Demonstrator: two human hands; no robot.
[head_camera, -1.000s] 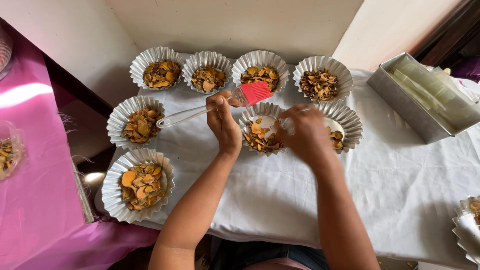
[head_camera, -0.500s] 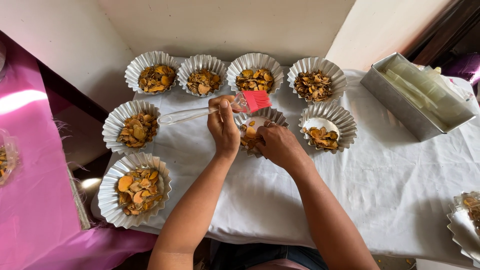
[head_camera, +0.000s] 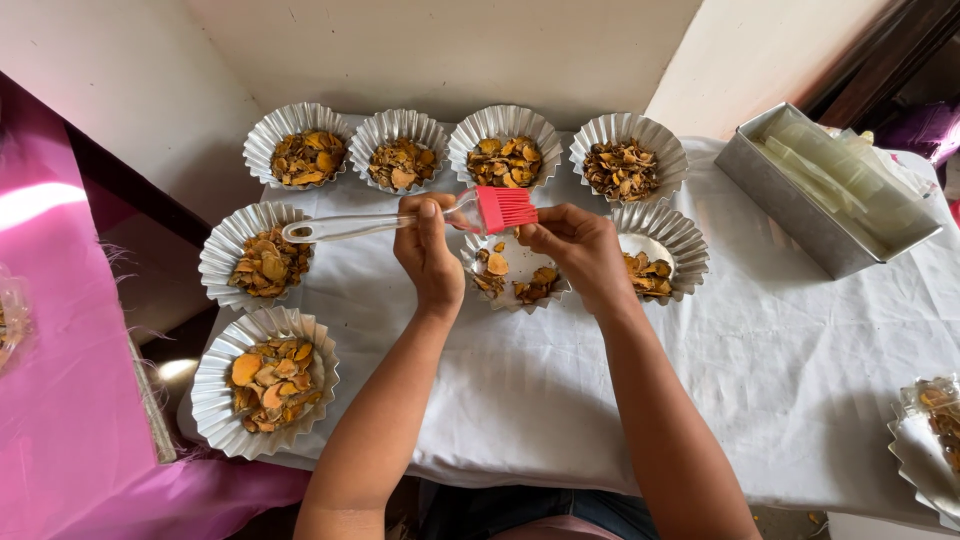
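Observation:
My left hand (head_camera: 430, 255) grips a pastry brush (head_camera: 340, 228) by its clear handle, and the brush's red silicone bristles (head_camera: 506, 208) hover over a fluted foil mould (head_camera: 478, 287). That mould holds a few orange dried slices (head_camera: 497, 264). My right hand (head_camera: 578, 250) is raised above the same mould. Its fingertips are pinched together right under the bristles, and I see nothing between them. A second half-filled mould (head_camera: 680, 235) sits just right of that hand.
Several more fluted moulds full of dried slices stand along the back (head_camera: 400, 130) and down the left (head_camera: 215, 385) of the white cloth (head_camera: 800, 380). A metal loaf tin (head_camera: 800, 215) holding clear plastic pieces sits at the back right. Another mould (head_camera: 915, 460) is at the right edge, and a pink cloth (head_camera: 60, 350) lies at left.
My right hand moved from the right-hand mould to the middle one, dipped into its slices, then rose to the bristles. The brush shifted slightly left.

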